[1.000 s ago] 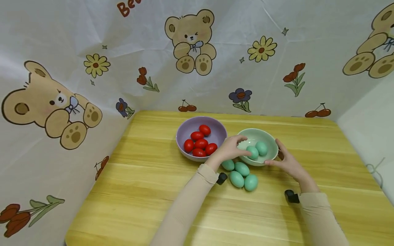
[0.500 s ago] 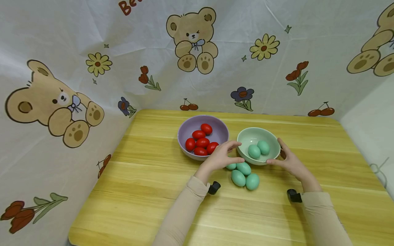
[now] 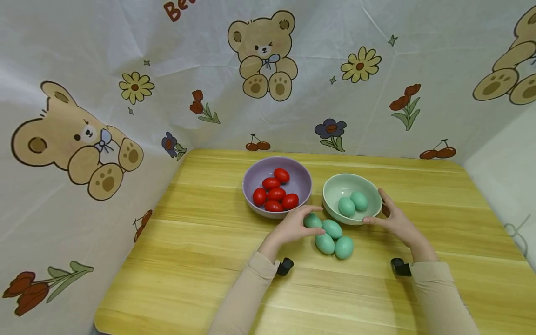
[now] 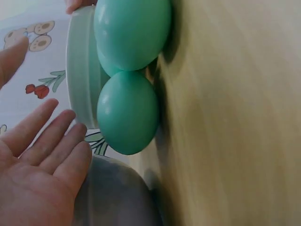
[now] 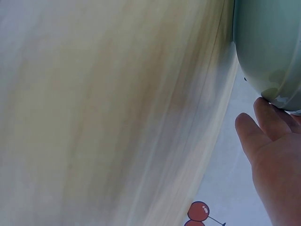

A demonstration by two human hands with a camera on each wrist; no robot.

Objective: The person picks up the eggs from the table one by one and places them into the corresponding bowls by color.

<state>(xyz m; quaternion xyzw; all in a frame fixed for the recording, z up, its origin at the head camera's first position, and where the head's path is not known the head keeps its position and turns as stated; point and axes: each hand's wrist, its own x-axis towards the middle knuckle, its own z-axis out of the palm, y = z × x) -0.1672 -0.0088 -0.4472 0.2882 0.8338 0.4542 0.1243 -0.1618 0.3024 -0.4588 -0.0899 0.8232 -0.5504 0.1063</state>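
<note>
Having withdrawn from over the round, glossy pale-green bowl [image 3: 335, 191], the person's left hand [image 3: 290, 226] is now at its near-left side, by the loose smooth mint-green eggs [image 3: 332, 229]. Its fingers are straight, with the thumb spread well away; it pinches nothing, though whether a fingertip touches the leftmost egg cannot be told. The right hand [image 3: 398, 226] holds the bowl's right side between thumb and curved fingers, as it did a moment ago. Two mint-green eggs [image 3: 346, 206] lie inside the bowl, released there, and four rest on the yellow wood-grain counter [image 3: 180, 260] in front of it, so the gathering seems only partly done. Just left of the bowl, a round purple bowl [image 3: 252, 179] contains six shiny red eggs [image 3: 276, 194].
</note>
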